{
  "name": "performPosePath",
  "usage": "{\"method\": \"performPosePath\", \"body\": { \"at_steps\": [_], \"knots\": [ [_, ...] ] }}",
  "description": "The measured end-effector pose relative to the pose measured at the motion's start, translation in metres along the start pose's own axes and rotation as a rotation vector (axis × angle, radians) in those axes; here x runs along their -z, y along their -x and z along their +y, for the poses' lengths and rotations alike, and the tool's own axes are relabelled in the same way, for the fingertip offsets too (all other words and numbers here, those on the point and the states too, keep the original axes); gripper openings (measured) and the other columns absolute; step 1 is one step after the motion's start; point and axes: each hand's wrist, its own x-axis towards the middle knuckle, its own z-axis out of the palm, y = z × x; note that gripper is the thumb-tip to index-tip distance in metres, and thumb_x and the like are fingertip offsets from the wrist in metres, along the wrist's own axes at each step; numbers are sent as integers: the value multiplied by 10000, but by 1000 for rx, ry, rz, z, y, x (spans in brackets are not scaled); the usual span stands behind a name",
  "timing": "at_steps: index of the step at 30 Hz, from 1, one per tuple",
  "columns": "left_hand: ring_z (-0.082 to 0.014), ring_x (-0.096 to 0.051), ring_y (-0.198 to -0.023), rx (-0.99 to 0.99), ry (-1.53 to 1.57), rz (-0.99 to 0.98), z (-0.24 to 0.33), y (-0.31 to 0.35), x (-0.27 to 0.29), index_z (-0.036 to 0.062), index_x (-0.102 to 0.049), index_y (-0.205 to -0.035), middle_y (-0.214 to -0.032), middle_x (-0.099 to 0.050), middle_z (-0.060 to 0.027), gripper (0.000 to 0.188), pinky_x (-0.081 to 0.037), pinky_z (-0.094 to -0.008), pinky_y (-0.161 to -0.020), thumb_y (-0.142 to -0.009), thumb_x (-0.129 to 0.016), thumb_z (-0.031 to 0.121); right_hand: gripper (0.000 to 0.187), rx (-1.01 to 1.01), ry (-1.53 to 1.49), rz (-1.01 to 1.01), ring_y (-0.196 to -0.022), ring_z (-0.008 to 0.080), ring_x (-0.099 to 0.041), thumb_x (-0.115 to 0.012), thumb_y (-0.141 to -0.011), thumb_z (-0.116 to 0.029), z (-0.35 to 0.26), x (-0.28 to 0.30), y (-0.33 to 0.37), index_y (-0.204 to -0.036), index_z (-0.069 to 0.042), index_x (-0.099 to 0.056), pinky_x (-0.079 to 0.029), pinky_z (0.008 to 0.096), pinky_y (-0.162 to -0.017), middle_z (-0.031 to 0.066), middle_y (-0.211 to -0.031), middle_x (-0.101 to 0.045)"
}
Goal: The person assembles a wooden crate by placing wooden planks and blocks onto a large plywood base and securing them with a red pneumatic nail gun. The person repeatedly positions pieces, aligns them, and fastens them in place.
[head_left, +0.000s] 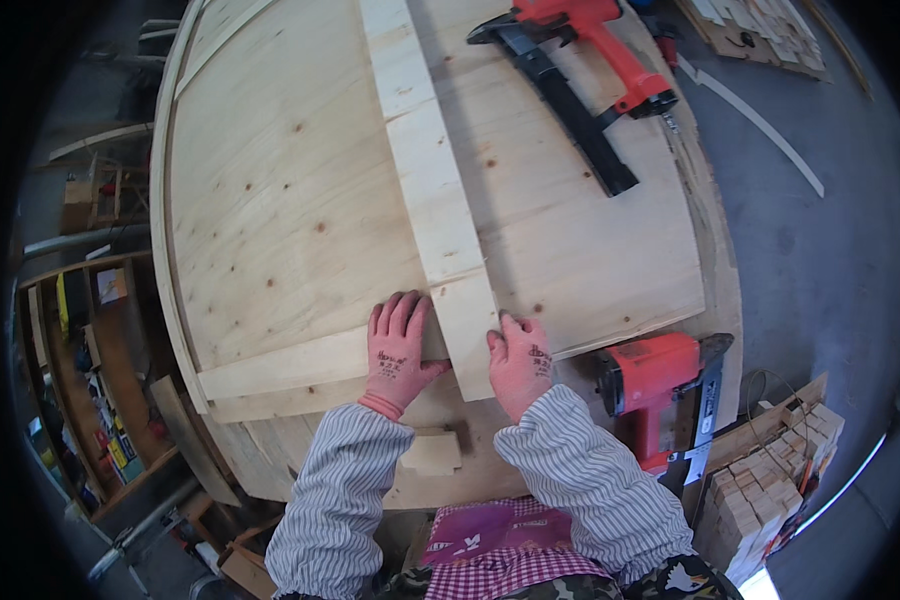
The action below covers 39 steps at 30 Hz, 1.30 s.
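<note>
A long pale wooden plank (440,215) runs from the far edge toward me across a plywood panel (300,220). Its near end sticks out past the panel's front edge. My left hand (394,355), in a pink glove, lies left of the plank with fingers stretched flat over the panel's edge and the thumb pointing at the plank. A wooden strip (290,362) along the front edge reaches that hand. My right hand (520,362), gloved likewise, grips the plank's right edge near its end, fingers bent; the undersides of its fingers are hidden.
A red and black nail gun (570,110) lies on the panel at the far right. Another red nail gun (655,375) rests by the near right corner. A small wood offcut (432,452) lies before me. Stacked wood blocks (760,480) stand right, a shelf unit (100,390) left.
</note>
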Motion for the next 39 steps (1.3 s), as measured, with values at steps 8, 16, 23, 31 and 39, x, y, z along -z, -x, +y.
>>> {"method": "performPosePath", "body": {
  "at_steps": [8, 16, 23, 31, 39],
  "knots": [
    [-378, -400, -1256, 11, 74, 12, 7, 5, -3, 19, -432, -1349, -1319, -453, -170, 935, -287, -528, -1110, -523, -829, 206, 334, -102, -156, -119, -948, 354, -613, -586, -905, -152, 12, 13, 26, -1219, -38, -593, -504, 415, -814, 198, -1091, -601],
    [-386, -393, -1251, 12, 82, 6, 9, 4, -12, -3, -420, -1352, -1310, -452, -182, 919, -260, -537, -1121, -541, -810, 185, 318, -197, -460, -45, -800, 213, -660, -541, -910, -26, 13, 3, 32, -1222, 8, -590, -519, 298, -710, 137, -974, -633],
    [-375, -438, -1222, -20, 82, -19, -1, 3, -8, 19, -443, -1350, -1289, -492, -167, 917, -352, -496, -1055, -541, -827, 220, 388, -242, -330, -47, -839, 146, -631, -550, -924, -39, 16, -7, 41, -1309, 8, -547, -498, 272, -738, 123, -1008, -656],
    [-364, -445, -1223, -3, 52, -7, 1, 3, -10, 19, -447, -1350, -1290, -503, -155, 924, -358, -469, -1061, -546, -842, 245, 391, -411, -526, -45, -879, 64, -543, -566, -953, -81, 26, -25, 41, -1339, -24, -545, -450, 225, -792, 3, -1013, -681],
    [-365, -384, -1308, -23, -40, 76, -7, 19, -1, 10, -419, -1374, -1375, -456, -166, 896, -293, -465, -1127, -622, -831, 272, 373, -173, -536, -131, -1052, 99, -589, -566, -954, -85, 47, 11, 40, -1298, 56, -543, -455, 239, -917, 90, -1152, -679]
  ]
}}
